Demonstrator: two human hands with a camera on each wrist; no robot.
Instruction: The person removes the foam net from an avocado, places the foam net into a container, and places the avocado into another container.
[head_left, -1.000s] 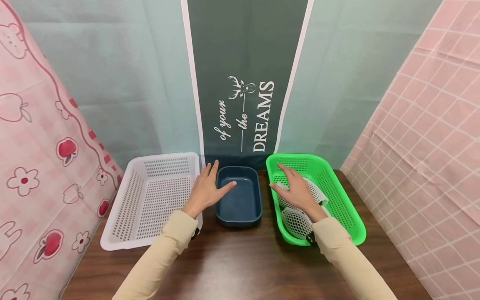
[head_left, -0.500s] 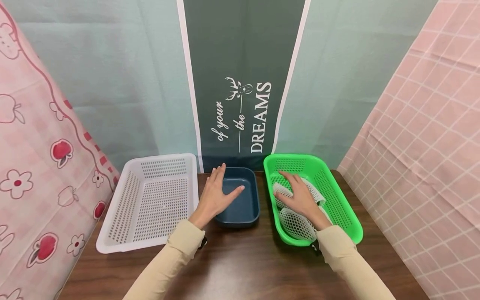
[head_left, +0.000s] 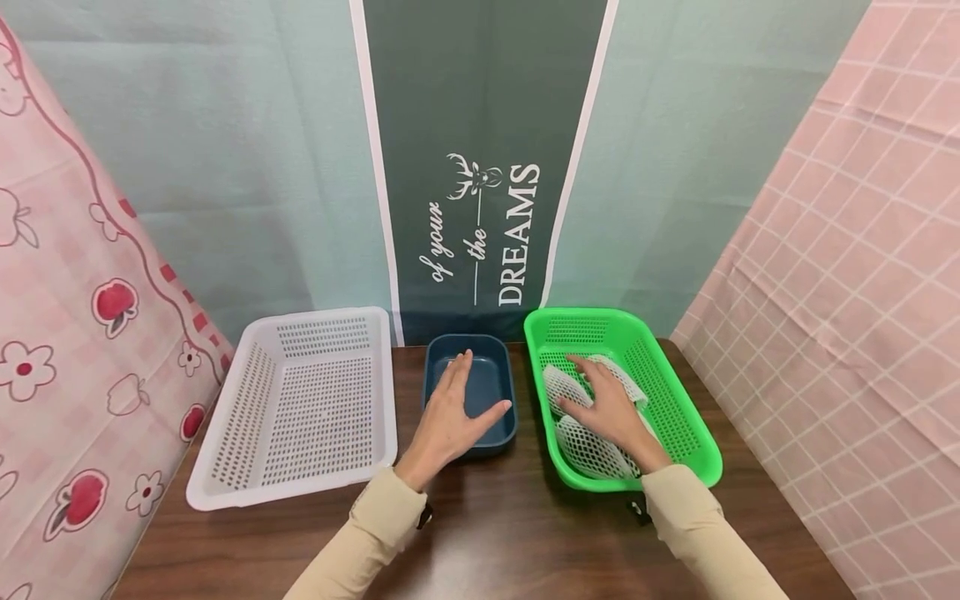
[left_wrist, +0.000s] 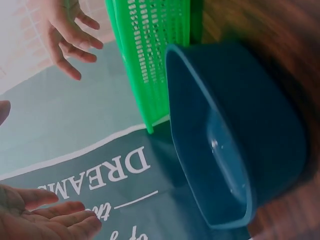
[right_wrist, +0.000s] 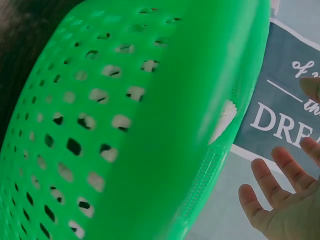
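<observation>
My left hand (head_left: 453,421) hovers over the front of the dark blue bin (head_left: 491,379), fingers spread and holding nothing. In the left wrist view the blue bin (left_wrist: 230,135) stands beside those fingers, and its visible inside is bare. Above the green basket (head_left: 686,408) is my right hand (head_left: 611,412), its fingers loosely extended with nothing in them. Several things in white foam mesh sleeves (head_left: 588,450) lie in that basket, partly covered by this hand. The right wrist view shows the basket's perforated side (right_wrist: 85,120) close up, and the right hand (right_wrist: 285,200) beyond its rim.
A white perforated basket (head_left: 318,417) stands on the left of the brown wooden table (head_left: 510,542). Behind everything hangs a grey-green cloth (head_left: 300,167). Pink patterned cloths (head_left: 862,292) close off both sides.
My left hand has moved right and nearer, from between the white basket and the blue bin to over the bin. My right hand has drawn back slightly above the green basket.
</observation>
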